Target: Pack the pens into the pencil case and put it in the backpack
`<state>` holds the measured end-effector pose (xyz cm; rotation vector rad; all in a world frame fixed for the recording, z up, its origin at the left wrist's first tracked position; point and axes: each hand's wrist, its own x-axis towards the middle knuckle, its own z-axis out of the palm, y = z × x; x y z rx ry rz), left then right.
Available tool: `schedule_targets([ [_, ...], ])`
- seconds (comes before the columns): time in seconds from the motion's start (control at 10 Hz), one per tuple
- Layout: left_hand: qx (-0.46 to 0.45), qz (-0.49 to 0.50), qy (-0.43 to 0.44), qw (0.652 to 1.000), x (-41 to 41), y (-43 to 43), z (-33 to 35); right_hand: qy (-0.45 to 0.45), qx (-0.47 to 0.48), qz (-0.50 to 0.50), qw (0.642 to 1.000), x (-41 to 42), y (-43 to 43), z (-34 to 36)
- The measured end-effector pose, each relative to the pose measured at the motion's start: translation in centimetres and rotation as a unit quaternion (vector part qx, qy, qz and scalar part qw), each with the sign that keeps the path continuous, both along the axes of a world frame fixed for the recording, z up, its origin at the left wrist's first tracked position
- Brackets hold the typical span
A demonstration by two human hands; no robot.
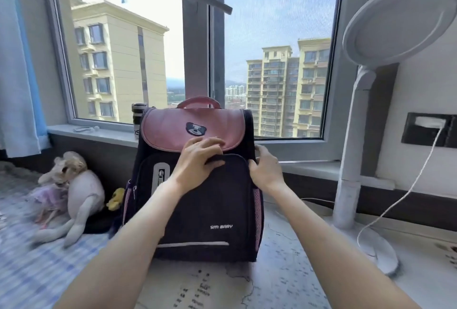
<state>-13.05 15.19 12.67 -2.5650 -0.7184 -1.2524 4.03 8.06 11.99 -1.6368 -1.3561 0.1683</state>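
Observation:
A dark purple backpack (210,209) with a pink flap and a bear badge stands upright on the desk, facing me. My left hand (197,160) rests on its front, fingers curled at the lower edge of the pink flap above the front pocket. My right hand (265,170) grips the backpack's upper right side edge. The flap lies down over the top. No pens or pencil case are in view.
A white desk lamp (353,160) with a round head stands to the right, its base (378,249) on the desk, and a white cable (405,190) runs to a wall socket. Soft toys (71,190) lie on the left. A cup (138,115) stands on the window sill behind the backpack.

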Motion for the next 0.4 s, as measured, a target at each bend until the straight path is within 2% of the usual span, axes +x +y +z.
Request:
schedule_targets([
  [0.1, -0.130, -0.037, -0.044, 0.990, -0.4, 1.3, 1.4, -0.036, -0.019, 0.006, 0.999, -0.3, -0.1, -1.4],
  [0.2, -0.275, -0.085, -0.095, 0.953, -1.6, 1.4, 2.2, -0.078, -0.035, 0.035, 0.996, -1.4, -0.5, -2.5],
  [0.3, -0.321, -0.087, -0.116, 0.936, -2.0, 0.9, 2.4, -0.049, -0.055, 0.056, 0.996, -1.7, -0.8, -3.0],
  [0.4, -0.328, -0.083, -0.148, 0.929, -1.8, -0.7, 2.9, -0.039, -0.034, 0.040, 0.998, -1.3, -2.7, -2.4],
])
